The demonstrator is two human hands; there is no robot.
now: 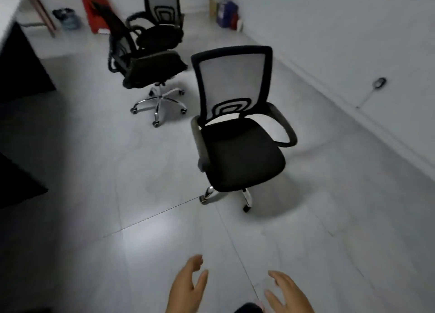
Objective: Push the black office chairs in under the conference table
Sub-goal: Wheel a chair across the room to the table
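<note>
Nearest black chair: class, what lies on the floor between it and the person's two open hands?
Nothing: in the head view only bare grey floor tiles separate the left hand and right hand from the nearest chair.

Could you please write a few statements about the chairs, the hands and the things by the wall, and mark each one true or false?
1. Three black office chairs stand on the floor: the nearest chair, the middle chair and the far chair. True.
2. The left hand grips the nearest chair's armrest. False: both the left hand and the right hand are open, hold nothing and are apart from that chair.
3. The nearest chair is tucked under the table. False: it stands out on the open floor, near the right wall.
4. Bottles stand on the floor by the far wall. True.
5. A red object is behind the middle chair. True.
</note>
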